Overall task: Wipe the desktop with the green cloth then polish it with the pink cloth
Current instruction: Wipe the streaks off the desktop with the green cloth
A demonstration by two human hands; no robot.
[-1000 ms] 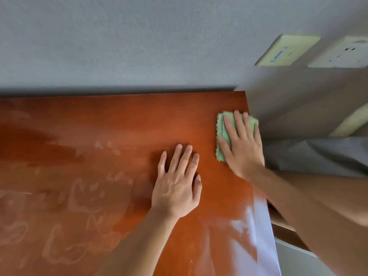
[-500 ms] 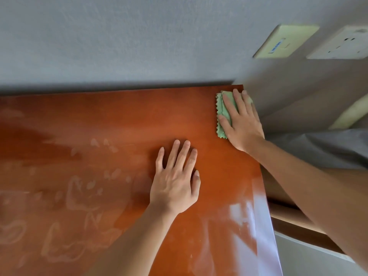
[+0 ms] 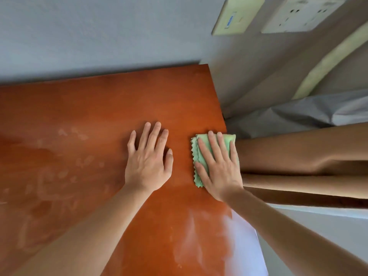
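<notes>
Both hands lie flat, my left hand (image 3: 148,162) bracing the desktop (image 3: 99,108), my right hand (image 3: 217,166) pressing the green cloth (image 3: 200,156) at its right edge, where another outward stroke could drag it off.

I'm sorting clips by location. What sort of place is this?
Probably a bedroom or dorm room: a wooden desk stands against a grey wall, wall sockets are above its right end, and grey bedding lies beside it.

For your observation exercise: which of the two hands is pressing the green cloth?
The right hand, flat on the green cloth at the desktop's right edge; the left hand rests on bare wood.
</notes>
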